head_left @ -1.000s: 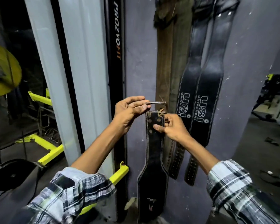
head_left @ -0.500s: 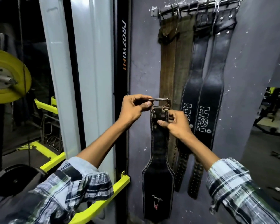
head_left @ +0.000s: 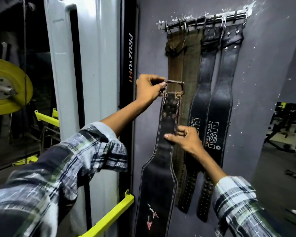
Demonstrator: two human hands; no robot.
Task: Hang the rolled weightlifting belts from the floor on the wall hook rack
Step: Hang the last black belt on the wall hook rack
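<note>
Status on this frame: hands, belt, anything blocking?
Left hand pinches buckle. Right hand grips black belt, not yet on rack. Four belts already hanging.

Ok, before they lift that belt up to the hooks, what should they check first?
1. Left hand grips the buckle: ok.
2. Right hand holds the black belt lower down, thumb across the front: ok.
3. Belt unrolled and hanging straight: ok.
4. Buckle level with the hook rack: not ok, the rack sits well above it.
5. A free hook on the rack: cannot tell; four hung belts take up most of it.
6. Buckle frame clear to slip over a hook: cannot tell, fingers cover part of it.
</note>
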